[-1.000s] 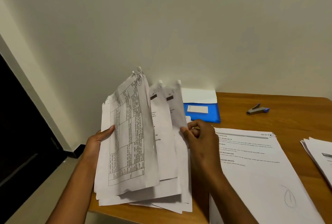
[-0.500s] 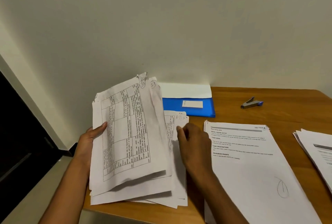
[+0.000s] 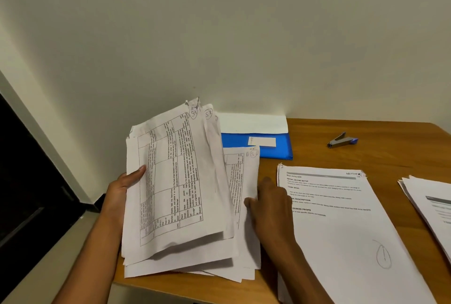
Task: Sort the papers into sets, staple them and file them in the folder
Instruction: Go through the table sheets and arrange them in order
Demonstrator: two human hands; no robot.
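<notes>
My left hand (image 3: 124, 185) grips the left edge of a tilted stack of printed papers (image 3: 175, 181), thumb across the front sheet with its table. A lower sheet (image 3: 244, 176) of the same pile lies flatter at the right. My right hand (image 3: 271, 203) rests on that sheet's right edge, thumb on the paper, fingers curled. A blue folder (image 3: 275, 151) with a white label lies against the wall behind the stack. The small grey and blue stapler (image 3: 341, 141) sits on the wooden table (image 3: 353, 154) at the far right. A sorted set (image 3: 341, 230) lies just right of my right hand.
Another pile of papers (image 3: 432, 208) lies at the right edge of view. A white sheet (image 3: 253, 123) sticks out behind the folder against the wall. The table's left edge sits just under the held stack, with floor and a dark doorway (image 3: 26, 181) beyond.
The fanned sheets that my right hand held up have dropped; the stack now leans lower and more to the left. My right hand has moved down onto the lower sheet's edge.
</notes>
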